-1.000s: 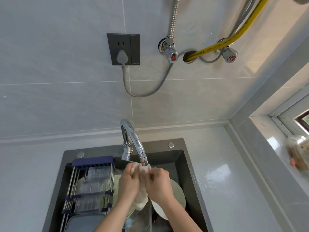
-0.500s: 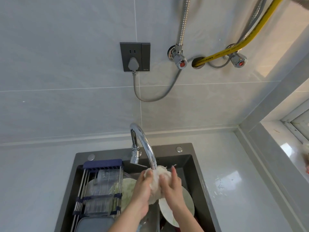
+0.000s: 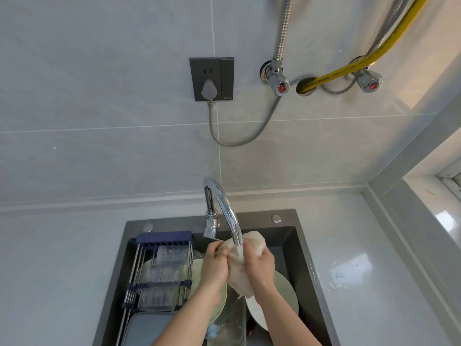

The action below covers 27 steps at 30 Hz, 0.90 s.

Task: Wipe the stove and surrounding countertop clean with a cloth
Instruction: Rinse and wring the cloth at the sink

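Head view, left to right. Drying rack (image 3: pixel 159 270) spans left part of sink (image 3: pixel 287 216), keeping containers clear of basin. Left hand (image 3: pixel 214 265) closed around left side of cloth (image 3: pixel 240 270); right hand (image 3: pixel 259 268) wrapped around right side. Cloth bunched between both, held right under faucet (image 3: pixel 224 208) spout so stream soaks it, apparently rinsing ahead of wiping. Plates below catch runoff. Stove not visible. Countertop (image 3: pixel 361 245) at right bare, smeared patch near sink.

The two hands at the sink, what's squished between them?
In the head view, a wet white cloth sits between the left hand and right hand, under the shiny curved tap.
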### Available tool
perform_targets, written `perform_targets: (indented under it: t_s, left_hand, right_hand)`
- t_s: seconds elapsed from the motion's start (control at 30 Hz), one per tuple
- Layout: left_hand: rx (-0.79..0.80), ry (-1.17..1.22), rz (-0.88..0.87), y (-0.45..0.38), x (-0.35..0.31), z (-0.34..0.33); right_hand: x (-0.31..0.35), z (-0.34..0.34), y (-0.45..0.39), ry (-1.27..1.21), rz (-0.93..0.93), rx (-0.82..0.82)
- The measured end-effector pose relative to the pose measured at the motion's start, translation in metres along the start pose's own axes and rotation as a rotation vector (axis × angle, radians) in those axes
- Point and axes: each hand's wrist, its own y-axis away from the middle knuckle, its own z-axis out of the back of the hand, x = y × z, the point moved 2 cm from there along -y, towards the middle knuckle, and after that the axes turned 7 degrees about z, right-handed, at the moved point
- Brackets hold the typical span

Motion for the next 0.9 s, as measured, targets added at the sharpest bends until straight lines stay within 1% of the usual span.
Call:
perform_targets:
  t_s: [0.03, 0.1, 0.17, 0.2, 0.3, 0.37, 0.43, 0.5, 0.53, 0.63, 0.73, 0.8, 0.9]
  left_hand:
    - [0.004, 0.027, 0.020, 0.003, 0.000, -0.002]
    - [0.042, 0.076, 0.097, 0.009, 0.001, -0.006]
    - [0.079, 0.115, 0.159, 0.017, 0.006, -0.005]
    - [0.098, 0.126, 0.182, 0.019, 0.009, -0.001]
    - [0.133, 0.104, 0.201, 0.023, 0.012, 0.011]
    - [0.123, 0.112, 0.210, 0.021, 0.013, 0.017]
    - [0.085, 0.107, 0.248, 0.018, 0.021, 0.019]
    - [0.060, 0.133, 0.302, 0.013, 0.034, 0.017]
    - [0.074, 0.180, 0.334, 0.012, 0.039, 0.014]
    - [0.175, 0.353, 0.424, 0.014, 0.036, 0.002]
    - [0.245, 0.440, 0.479, 0.012, 0.028, -0.008]
    - [0.262, 0.402, 0.446, 0.008, 0.023, -0.012]
    - [0.141, 0.216, 0.329, -0.002, 0.019, -0.018]
  right_hand:
    - [0.002, -0.001, -0.001, 0.097, 0.072, 0.012]
    - [-0.001, -0.004, -0.009, 0.327, 0.188, 0.091]
    - [-0.006, -0.007, -0.019, 0.599, 0.263, 0.161]
    - [-0.009, -0.008, -0.024, 0.688, 0.282, 0.168]
    - [-0.005, -0.012, -0.027, 0.762, 0.298, 0.166]
    - [-0.003, -0.015, -0.026, 0.800, 0.313, 0.171]
    - [0.000, -0.017, -0.021, 0.805, 0.309, 0.140]
    - [0.001, -0.017, -0.017, 0.729, 0.265, 0.107]
    - [0.000, -0.017, -0.017, 0.661, 0.242, 0.115]
    - [0.001, -0.010, -0.004, 0.423, 0.201, 0.156]
    - [-0.004, 0.001, 0.020, 0.157, 0.142, 0.225]
    - [-0.007, 0.012, 0.034, 0.090, 0.151, 0.277]
    - [-0.014, 0.029, 0.040, -0.086, 0.117, 0.344]
